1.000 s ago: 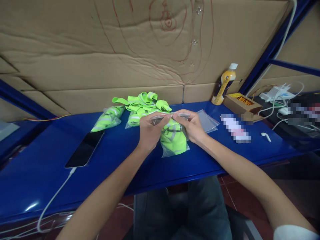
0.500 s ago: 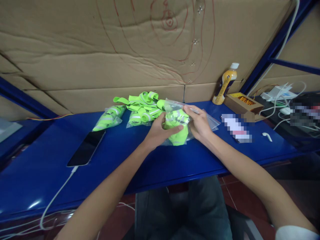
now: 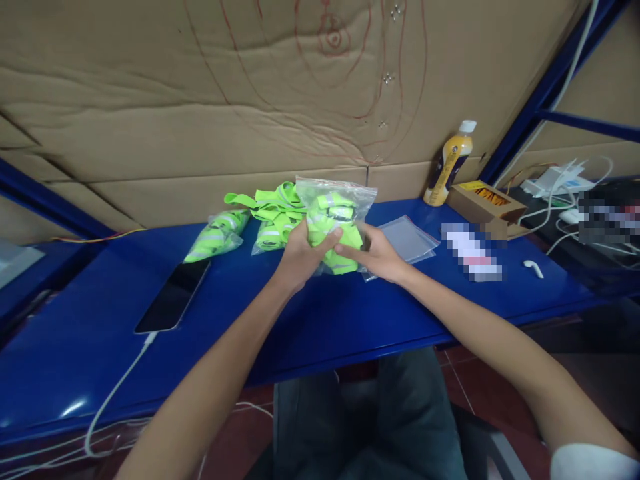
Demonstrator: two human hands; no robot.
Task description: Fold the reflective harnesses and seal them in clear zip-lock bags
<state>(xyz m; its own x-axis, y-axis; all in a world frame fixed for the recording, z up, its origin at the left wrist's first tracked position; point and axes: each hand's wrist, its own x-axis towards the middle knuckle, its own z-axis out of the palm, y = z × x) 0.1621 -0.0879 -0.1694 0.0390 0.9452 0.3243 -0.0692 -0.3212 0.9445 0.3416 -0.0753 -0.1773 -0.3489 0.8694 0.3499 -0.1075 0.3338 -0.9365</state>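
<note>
Between my two hands is a clear zip bag (image 3: pixel 336 212) with a neon-yellow reflective strap bundled inside. My left hand (image 3: pixel 300 253) grips its left side, thumb across the front. My right hand (image 3: pixel 377 252) grips the right side, its thumb also pressed on the front. The bag's zip edge points up and away from me. Just behind and left of it lies a loose heap of neon straps (image 3: pixel 277 203). Further left rests a filled bag of the same straps (image 3: pixel 219 233). Flat clear bags (image 3: pixel 407 240) lie right of my right hand.
On the blue table (image 3: pixel 280 333), a phone (image 3: pixel 173 297) with a white cable lies at left. To the right are a yellow drink bottle (image 3: pixel 450 163), an open cardboard box (image 3: pixel 487 203), a blurred-out item (image 3: pixel 471 253) and a white earbud (image 3: pixel 533 269). A cardboard wall (image 3: pixel 150 147) stands behind.
My right hand has moved down from the bag's upper edge to its side, leaving the zip edge uncovered. The bag has shifted slightly left and now faces me more squarely.
</note>
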